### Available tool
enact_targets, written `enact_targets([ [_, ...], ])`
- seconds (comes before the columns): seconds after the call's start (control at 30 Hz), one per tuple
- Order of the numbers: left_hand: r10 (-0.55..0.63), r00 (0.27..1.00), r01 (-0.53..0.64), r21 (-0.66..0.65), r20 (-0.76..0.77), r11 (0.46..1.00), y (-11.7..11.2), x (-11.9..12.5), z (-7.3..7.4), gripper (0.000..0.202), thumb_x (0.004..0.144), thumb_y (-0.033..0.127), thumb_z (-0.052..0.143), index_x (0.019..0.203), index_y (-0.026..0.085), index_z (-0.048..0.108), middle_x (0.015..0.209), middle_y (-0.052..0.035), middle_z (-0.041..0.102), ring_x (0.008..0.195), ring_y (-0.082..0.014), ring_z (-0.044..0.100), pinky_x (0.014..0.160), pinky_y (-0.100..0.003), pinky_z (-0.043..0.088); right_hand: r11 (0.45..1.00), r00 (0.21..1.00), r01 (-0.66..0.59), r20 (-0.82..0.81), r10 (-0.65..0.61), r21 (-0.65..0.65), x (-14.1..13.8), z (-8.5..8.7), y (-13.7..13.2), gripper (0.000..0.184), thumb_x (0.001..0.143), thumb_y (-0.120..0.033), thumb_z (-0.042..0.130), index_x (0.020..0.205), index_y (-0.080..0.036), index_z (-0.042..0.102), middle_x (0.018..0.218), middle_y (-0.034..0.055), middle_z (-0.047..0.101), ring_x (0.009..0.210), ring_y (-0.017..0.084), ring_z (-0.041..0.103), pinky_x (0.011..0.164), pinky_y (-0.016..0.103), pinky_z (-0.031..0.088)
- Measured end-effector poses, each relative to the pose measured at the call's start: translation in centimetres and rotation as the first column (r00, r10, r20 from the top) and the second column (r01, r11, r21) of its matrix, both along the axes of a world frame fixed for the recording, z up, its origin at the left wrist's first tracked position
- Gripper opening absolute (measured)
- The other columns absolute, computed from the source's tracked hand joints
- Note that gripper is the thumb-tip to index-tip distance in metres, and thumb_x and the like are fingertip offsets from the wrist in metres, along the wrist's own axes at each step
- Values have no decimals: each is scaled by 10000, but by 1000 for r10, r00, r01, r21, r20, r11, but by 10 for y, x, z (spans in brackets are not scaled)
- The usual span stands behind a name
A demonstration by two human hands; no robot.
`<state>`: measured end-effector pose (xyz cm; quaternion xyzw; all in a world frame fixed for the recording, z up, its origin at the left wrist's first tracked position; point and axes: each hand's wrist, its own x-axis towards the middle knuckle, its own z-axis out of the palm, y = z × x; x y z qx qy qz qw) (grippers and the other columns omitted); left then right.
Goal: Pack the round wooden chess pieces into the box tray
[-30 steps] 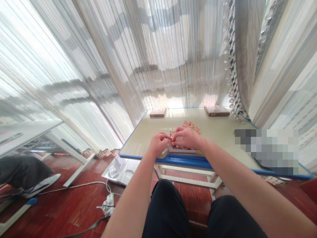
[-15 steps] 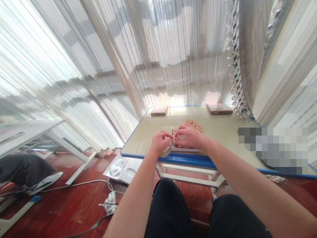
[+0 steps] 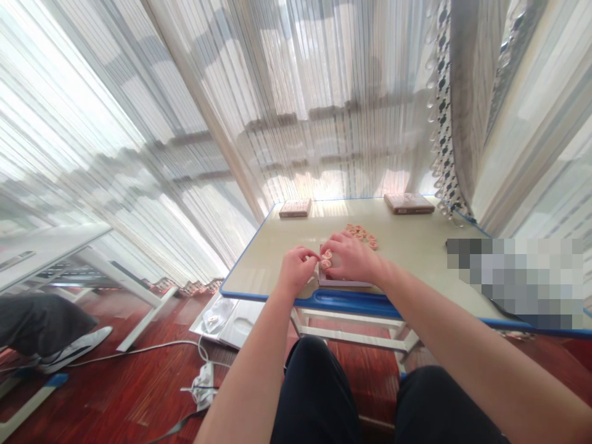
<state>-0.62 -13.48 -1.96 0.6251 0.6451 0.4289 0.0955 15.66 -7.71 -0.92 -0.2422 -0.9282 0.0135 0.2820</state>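
Both my hands work at the near edge of a beige table with a blue rim (image 3: 277, 296). My left hand (image 3: 296, 269) is closed in a pinch on small round wooden pieces (image 3: 326, 259). My right hand (image 3: 354, 259) curls over the same pieces and lies across a flat tray or box (image 3: 345, 283). A loose heap of more round pieces (image 3: 361, 234) sits just beyond my right hand.
Two flat boxes lie at the table's far edge, one left (image 3: 295, 208), one right (image 3: 409, 203). Sheer curtains hang behind. A blurred patch (image 3: 518, 277) covers the table's right side. Cables and a power strip (image 3: 202, 387) lie on the red floor; another person's shoe (image 3: 74, 349) shows far left.
My hands stay over the tray, with the fingers shifting slightly on the small pieces. The view has moved a little.
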Motion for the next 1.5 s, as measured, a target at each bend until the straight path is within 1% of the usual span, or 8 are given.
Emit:
enact_targets([
  [0.27, 18, 1000, -18, -6, -2, 1000, 0, 0, 0, 219, 650, 155, 494, 644, 167, 712, 640, -1, 596, 615, -115, 522, 643, -238, 422, 1000, 1000, 1, 29, -1, 20, -1, -1, 0, 235, 668, -294, 651, 887, -209, 655, 865, 49, 581, 819, 201, 489, 811, 313, 387],
  [0.43, 4, 1000, -4, -4, -6, 1000, 1, -1, -2, 223, 654, 154, 492, 654, 166, 714, 667, -8, 598, 623, -116, 522, 661, -240, 434, 1000, 1000, -4, 9, 4, -9, 2, 5, -1, 251, 683, -323, 649, 899, -197, 670, 859, 55, 588, 812, 195, 495, 833, 319, 383],
  [0.53, -1, 1000, 1, -3, -25, 1000, 1, -2, -2, 253, 666, 152, 479, 725, 177, 724, 732, -9, 601, 619, -110, 518, 699, -248, 452, 998, 998, 51, -26, -52, -35, 7, 9, 2, 188, 748, -301, 575, 843, -188, 693, 843, 66, 601, 826, 194, 509, 835, 313, 382],
  [0.7, -32, 999, 32, -2, -29, 999, 4, -3, -4, 314, 687, 154, 457, 840, 175, 730, 851, -33, 593, 710, -127, 553, 760, -257, 461, 986, 987, 158, 9, -158, -52, 11, 8, 8, 198, 726, -206, 527, 715, -201, 725, 793, 61, 622, 855, 198, 519, 787, 276, 387],
  [0.87, -56, 998, 55, -36, -29, 998, 4, -2, -3, 323, 694, 164, 454, 857, 180, 733, 876, -41, 604, 807, -152, 574, 805, -262, 461, 983, 979, 181, 98, -179, -19, 10, 9, 6, 233, 743, -227, 510, 702, -224, 739, 756, 46, 637, 803, 189, 508, 757, 280, 377],
  [1.1, -57, 998, 55, -45, -30, 997, 2, 1, 1, 309, 700, 166, 456, 836, 164, 734, 891, -52, 617, 829, -160, 581, 794, -259, 465, 978, 967, 209, 150, -205, -12, 8, 12, 2, 239, 753, -237, 515, 775, -237, 753, 773, 43, 652, 783, 183, 503, 682, 270, 369],
  [1.33, -44, 998, 43, -38, -34, 998, 3, 1, 0, 283, 696, 169, 468, 808, 174, 728, 857, -36, 607, 725, -134, 563, 749, -252, 460, 980, 970, 193, 156, -184, -46, 9, 9, 5, 231, 732, -208, 513, 727, -237, 742, 762, 32, 660, 785, 177, 528, 725, 260, 397],
  [1.5, -15, 999, 14, -34, -39, 999, 2, 2, -1, 272, 695, 171, 466, 789, 184, 722, 840, -26, 603, 632, -113, 530, 721, -258, 458, 947, 951, 308, 44, -305, -95, 15, 7, 17, 250, 729, -179, 484, 713, -218, 731, 822, 39, 677, 871, 197, 546, 770, 264, 415],
])
